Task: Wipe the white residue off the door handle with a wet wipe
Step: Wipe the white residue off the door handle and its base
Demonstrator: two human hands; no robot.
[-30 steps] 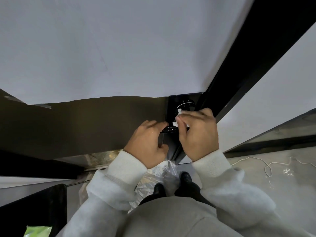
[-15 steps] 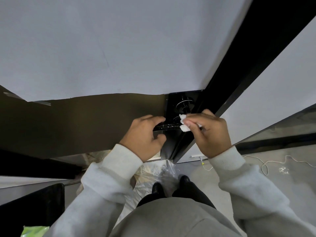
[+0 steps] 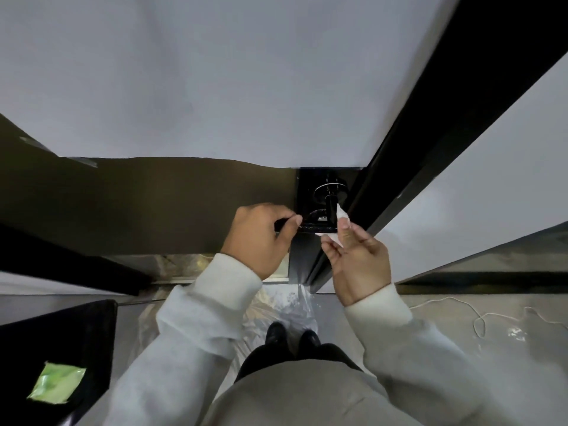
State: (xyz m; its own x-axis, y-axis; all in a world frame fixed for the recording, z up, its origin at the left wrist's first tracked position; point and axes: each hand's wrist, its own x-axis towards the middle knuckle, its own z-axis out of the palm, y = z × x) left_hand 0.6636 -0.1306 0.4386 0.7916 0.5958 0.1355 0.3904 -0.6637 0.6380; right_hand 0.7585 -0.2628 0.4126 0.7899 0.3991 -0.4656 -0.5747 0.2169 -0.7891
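A black lever door handle [image 3: 319, 226] juts from a round black rose [image 3: 330, 189] on the door's dark lock plate. My left hand [image 3: 261, 238] is closed around the handle's free left end. My right hand [image 3: 356, 256] pinches a small white wet wipe [image 3: 341, 218] between thumb and fingers. The wipe touches the handle's right end, by the neck. Part of the lever is hidden under my left fingers. A pale streak shows along the lever's lower edge.
The door [image 3: 215, 87] is covered with white sheet above and brown paper [image 3: 138, 204] below. A black door frame [image 3: 430, 133] runs diagonally on the right. Plastic film [image 3: 276, 305] lies at my feet, a white cord [image 3: 479, 318] at right, a green packet [image 3: 57, 382] lower left.
My right hand has slid off the lever toward the right and down, turning palm-up with the wipe. My left hand has kept its grip on the handle's end.
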